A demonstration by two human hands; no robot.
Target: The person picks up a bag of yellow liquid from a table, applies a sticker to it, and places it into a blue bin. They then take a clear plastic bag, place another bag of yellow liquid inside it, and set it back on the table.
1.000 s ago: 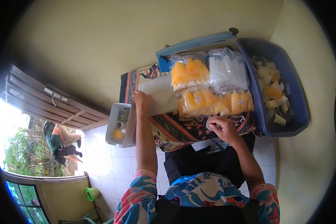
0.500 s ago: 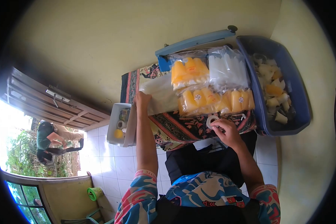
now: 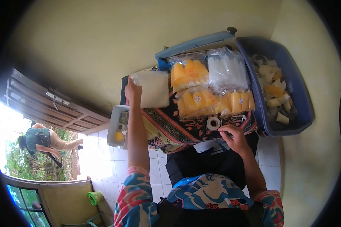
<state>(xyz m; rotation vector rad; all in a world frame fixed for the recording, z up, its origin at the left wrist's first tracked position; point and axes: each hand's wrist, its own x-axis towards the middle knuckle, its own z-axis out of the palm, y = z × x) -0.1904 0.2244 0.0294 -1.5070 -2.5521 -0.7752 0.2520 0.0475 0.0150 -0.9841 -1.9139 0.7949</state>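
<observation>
A whitish, translucent, roughly square plastic sheet [image 3: 152,90], perhaps several layered, lies on the bench [image 3: 163,125] with its flower-patterned cloth, to the left of and farther off than a white ring-shaped roll of tape [image 3: 209,126]. The left hand [image 3: 133,92] is at the sheet's left edge; whether its fingers pinch it or only rest there, I cannot tell. The right hand [image 3: 235,139] is just right of the roll, its bent fingertips close to the rim; whether they grip it is unclear. Beyond the roll lie clear bags of yellow and white cylinders [image 3: 199,101].

The sheet looks light, limp and probably slippery, so a corner or free edge seems the best hold; creasing is the likelier risk than breaking. The roll should be light and firm, easily taken by its rim or through its core.

The sheet lies flat, its sides running roughly away from the person, with no clear long axis. The roll lies on its side face, its hole facing up, its axis upright.
</observation>
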